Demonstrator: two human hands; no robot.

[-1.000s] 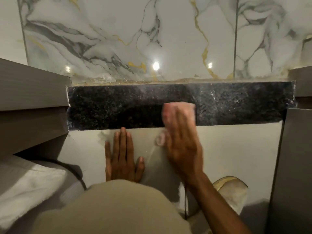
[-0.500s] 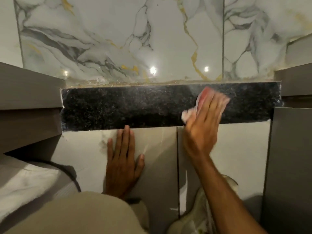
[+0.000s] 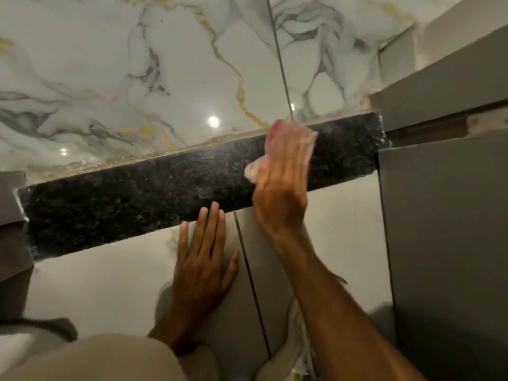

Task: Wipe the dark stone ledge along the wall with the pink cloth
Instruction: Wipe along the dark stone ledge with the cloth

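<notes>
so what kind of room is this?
Likely a bathroom or similar tiled room at home, though no fixture shows. Glossy marble-look wall tiles, a dark stone ledge along the wall, and grey cabinet panels beside it.

white marble wall tiles veined grey and gold reflect 2 round lights. grey matte cabinet panels stand right; pale glossy tiles sit below.
</notes>
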